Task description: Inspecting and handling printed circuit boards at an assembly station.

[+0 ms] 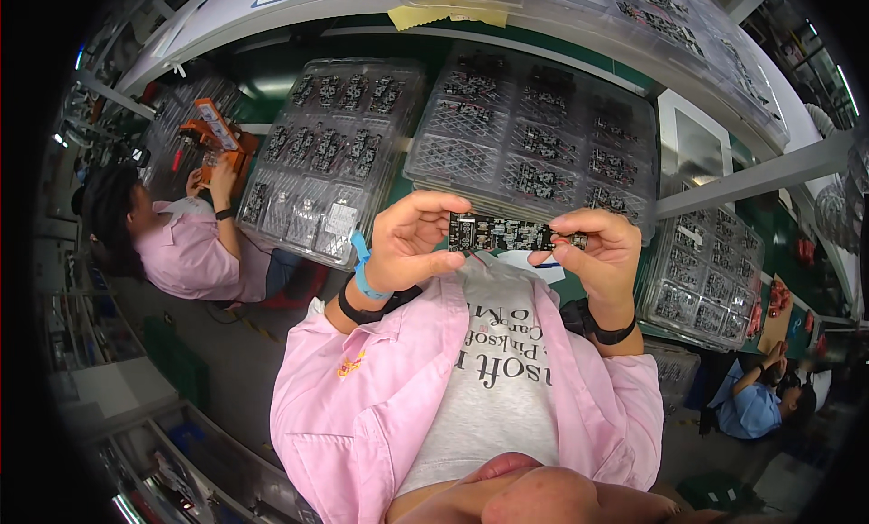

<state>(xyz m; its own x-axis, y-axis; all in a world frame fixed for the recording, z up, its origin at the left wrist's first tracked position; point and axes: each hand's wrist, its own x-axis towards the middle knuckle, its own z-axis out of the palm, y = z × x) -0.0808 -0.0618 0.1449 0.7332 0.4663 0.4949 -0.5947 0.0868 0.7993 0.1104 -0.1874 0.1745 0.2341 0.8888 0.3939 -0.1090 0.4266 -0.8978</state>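
Circuit board point(502, 233) pinched at mid-frame between left hand point(412, 243) and right hand point(602, 252), the latter covering part of one end. Just above, a clear tray point(453, 159) of small boards, its near edge partly hidden, rests on the green tabletop point(272, 82). A grey bar point(760, 176) blocks the view at right; a co-worker's point(195, 266) orange device point(237, 153), upper left, is hard to make out.

Circuit board point(498, 234): black, speckled silver-white
Wrist ribbon point(363, 278): light blue
Work jacket point(376, 415): pink, yellow embroidery
T-shirt point(444, 443): heathered grey, black lettering
Compartment tray point(456, 159): translucent, crosshatched
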